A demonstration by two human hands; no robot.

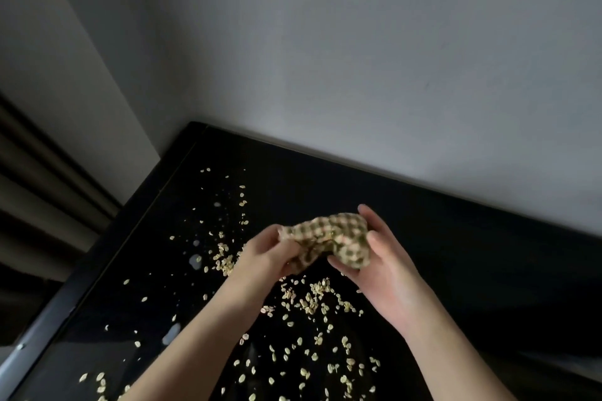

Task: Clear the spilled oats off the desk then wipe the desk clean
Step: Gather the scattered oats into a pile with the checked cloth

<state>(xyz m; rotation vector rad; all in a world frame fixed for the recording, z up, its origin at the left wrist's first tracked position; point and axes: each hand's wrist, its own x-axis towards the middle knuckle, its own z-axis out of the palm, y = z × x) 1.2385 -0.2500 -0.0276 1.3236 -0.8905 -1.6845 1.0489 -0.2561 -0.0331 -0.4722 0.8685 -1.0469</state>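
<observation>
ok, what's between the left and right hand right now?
Head view: a bunched checked cloth spans the gap; left hand grips one end, right hand the other, above scattered oats.

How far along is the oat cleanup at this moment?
Nothing looks done yet: oats lie scattered across the black desk, with pale smears near its left edge. In hand: the left hand and right hand both grip a bunched checked cloth above the desk. Left: clearing the oats, then wiping.

Crumpled cloth: checked, green and cream, perhaps with pink. Scattered oat flakes: pale beige. Glossy desk top: black. Wall: plain grey.
</observation>
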